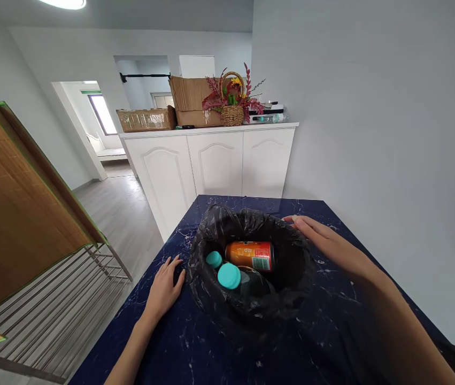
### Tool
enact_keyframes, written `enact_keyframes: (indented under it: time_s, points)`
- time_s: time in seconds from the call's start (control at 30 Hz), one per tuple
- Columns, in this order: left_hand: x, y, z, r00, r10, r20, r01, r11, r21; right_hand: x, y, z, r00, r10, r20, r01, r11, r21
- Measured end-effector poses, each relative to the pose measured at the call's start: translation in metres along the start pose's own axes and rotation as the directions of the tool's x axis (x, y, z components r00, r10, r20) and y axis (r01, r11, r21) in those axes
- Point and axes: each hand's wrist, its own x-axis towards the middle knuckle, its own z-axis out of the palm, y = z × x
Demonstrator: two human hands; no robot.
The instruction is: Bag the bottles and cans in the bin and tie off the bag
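Observation:
A black plastic bag [211, 289] stands open on a dark blue marbled table [195, 347]. Inside lie an orange can [251, 255] and two bottles with teal caps [229, 276]. My left hand [164, 289] rests flat on the table just left of the bag, fingers spread, holding nothing. My right hand [323, 239] reaches along the bag's far right rim, fingers stretched out and touching the plastic edge.
A white cabinet [215, 160] stands behind the table, carrying cardboard boxes [147, 118], a flower basket [232, 104] and a bottle. A metal wire rack [62, 305] and a bamboo panel [14, 203] are at the left. A white wall runs along the right.

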Motion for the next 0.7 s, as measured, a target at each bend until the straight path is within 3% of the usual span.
enact_keyframes:
  time_s: [0.27, 0.47, 0.6, 0.7]
  points:
    - [0.000, 0.001, -0.001, 1.000, -0.007, -0.003, 0.007, 1.000, -0.026, 0.000, 0.003, -0.008, 0.993, 0.073, 0.089, -0.086, 0.985, 0.147]
    - [0.001, 0.007, -0.006, 1.000, -0.020, 0.000, 0.020, 0.997, -0.077, 0.002, 0.008, -0.007, 0.997, 0.079, 0.015, -0.080, 0.994, 0.075]
    - [0.000, 0.015, -0.012, 0.999, -0.040, -0.001, 0.039, 0.988, -0.150, 0.000, 0.008, -0.008, 0.985, 0.131, 0.114, -0.137, 0.990, 0.042]
    - [-0.001, 0.024, -0.020, 0.998, -0.068, -0.005, 0.065, 0.971, -0.232, -0.003, 0.007, -0.011, 0.971, 0.126, 0.203, -0.156, 0.978, 0.139]
